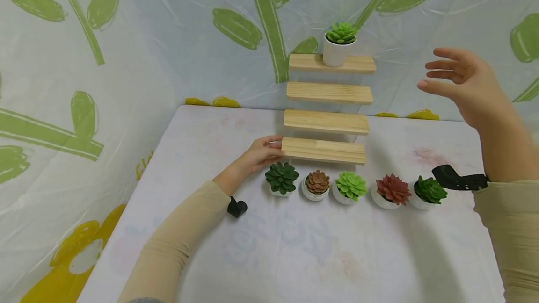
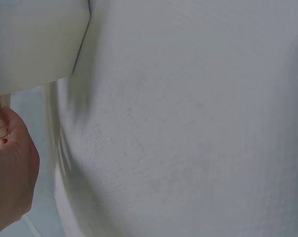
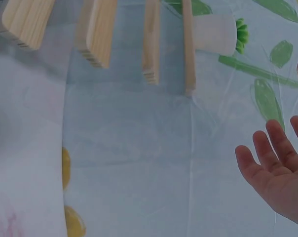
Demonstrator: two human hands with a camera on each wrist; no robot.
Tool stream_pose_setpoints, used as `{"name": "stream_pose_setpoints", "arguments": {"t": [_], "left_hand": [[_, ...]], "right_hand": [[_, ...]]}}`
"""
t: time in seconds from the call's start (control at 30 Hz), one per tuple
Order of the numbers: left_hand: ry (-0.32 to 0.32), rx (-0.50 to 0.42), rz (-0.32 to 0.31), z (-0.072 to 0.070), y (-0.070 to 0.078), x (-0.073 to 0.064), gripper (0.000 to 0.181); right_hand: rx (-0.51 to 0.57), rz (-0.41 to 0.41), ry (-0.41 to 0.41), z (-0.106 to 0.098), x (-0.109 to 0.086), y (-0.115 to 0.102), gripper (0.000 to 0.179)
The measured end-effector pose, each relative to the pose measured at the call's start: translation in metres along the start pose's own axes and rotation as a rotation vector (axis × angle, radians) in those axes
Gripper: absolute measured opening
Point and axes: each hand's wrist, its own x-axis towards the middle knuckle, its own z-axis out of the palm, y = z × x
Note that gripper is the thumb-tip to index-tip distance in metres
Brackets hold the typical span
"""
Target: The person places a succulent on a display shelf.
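A tiered wooden shelf (image 1: 323, 150) with several light planks stands at the back of the table. My left hand (image 1: 260, 154) holds the left end of its lowest plank; in the left wrist view that hand (image 2: 13, 168) shows only at the left edge. On the top plank (image 1: 358, 63) sits a light-green succulent (image 1: 339, 48) in a white pot. Right of the shelf, my right hand (image 1: 461, 78) is raised in the air, holding nothing. Its fingers (image 3: 275, 153) are spread and slightly bent, apart from the planks and the pot.
Potted succulents stand in a row before the shelf: dark green (image 1: 281, 178), brown (image 1: 317, 183), light green (image 1: 350, 186), red (image 1: 392, 190) and green (image 1: 428, 191). The white table (image 1: 294, 256) meets a leaf-printed cloth backdrop (image 1: 168, 36) behind.
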Motion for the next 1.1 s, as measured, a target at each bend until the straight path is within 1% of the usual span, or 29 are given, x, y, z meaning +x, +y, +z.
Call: {"name": "stream_pose_setpoints", "arguments": {"t": [0.1,0.27,0.37,0.47,0.5,0.57,0.7,0.9,1.03,1.1], "left_hand": [[-0.003,0.005,-0.001,0.0,0.0,0.0,0.058],[-0.009,0.005,-0.006,0.001,-0.002,0.002,0.059],[-0.004,-0.001,-0.01,0.001,-0.003,0.003,0.059],[0.008,-0.002,-0.01,0.001,-0.003,0.002,0.059],[0.012,-0.003,-0.009,0.001,-0.002,0.002,0.059],[0.017,-0.002,-0.007,0.001,-0.002,0.002,0.058],[0.015,-0.005,-0.01,0.002,-0.001,0.002,0.057],[0.018,0.001,-0.013,0.001,-0.002,0.002,0.058],[0.024,0.0,-0.016,0.002,-0.001,0.001,0.057],[0.029,-0.003,-0.019,0.002,-0.001,0.001,0.057]], "right_hand": [[-0.07,-0.008,0.008,-0.007,-0.013,0.006,0.063],[-0.246,-0.008,0.013,-0.019,-0.036,0.02,0.063],[-0.258,-0.01,-0.002,-0.025,-0.048,0.032,0.064],[-0.278,0.01,-0.029,-0.031,-0.059,0.045,0.064],[-0.296,0.023,-0.037,-0.032,-0.063,0.049,0.064],[-0.382,0.034,-0.054,-0.035,-0.072,0.058,0.065],[-0.414,0.04,-0.07,-0.042,-0.089,0.077,0.066],[-0.431,0.079,-0.109,-0.048,-0.11,0.099,0.066],[-0.425,0.055,-0.148,-0.05,-0.122,0.108,0.068],[-0.401,0.037,-0.172,-0.05,-0.127,0.112,0.069]]}}
